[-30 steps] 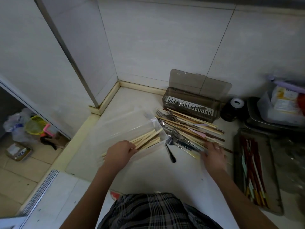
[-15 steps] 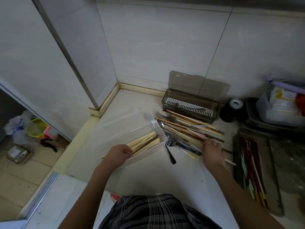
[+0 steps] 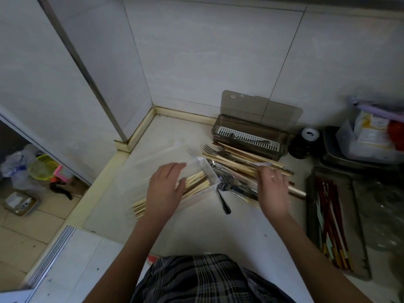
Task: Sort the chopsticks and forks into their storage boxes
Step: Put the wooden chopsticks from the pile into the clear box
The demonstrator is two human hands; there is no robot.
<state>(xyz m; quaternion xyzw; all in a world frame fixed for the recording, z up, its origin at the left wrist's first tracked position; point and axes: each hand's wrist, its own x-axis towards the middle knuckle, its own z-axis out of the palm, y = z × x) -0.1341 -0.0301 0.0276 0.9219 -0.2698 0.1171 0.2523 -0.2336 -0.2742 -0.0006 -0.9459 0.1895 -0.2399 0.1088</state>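
Note:
A clear plastic box [image 3: 215, 180] lies on the counter with several pale wooden chopsticks [image 3: 196, 182] in it. My left hand [image 3: 166, 189] rests over those chopsticks, its fingers stretched toward the box's far wall. Right of the box lies a mixed pile of wooden chopsticks [image 3: 236, 160] and metal forks [image 3: 211, 149]. My right hand [image 3: 273, 189] is on the pile's near end, fingers curled over a few chopsticks, one sticking out to the right. Behind the pile stands a brown box [image 3: 284, 141] with its lid up and a utensil on its white grid.
A black-handled utensil [image 3: 223, 201] lies in front of the clear box. At the right, a long tray [image 3: 358, 237] holds dark red chopsticks [image 3: 328, 215]. A black round container [image 3: 303, 143] and stacked food tubs [image 3: 371, 147] stand at the back right. The counter drops to the floor on the left.
My left hand has uncurled and reached further over the clear box. My right hand has closed on chopsticks at the pile's near end and shifted slightly toward the wall.

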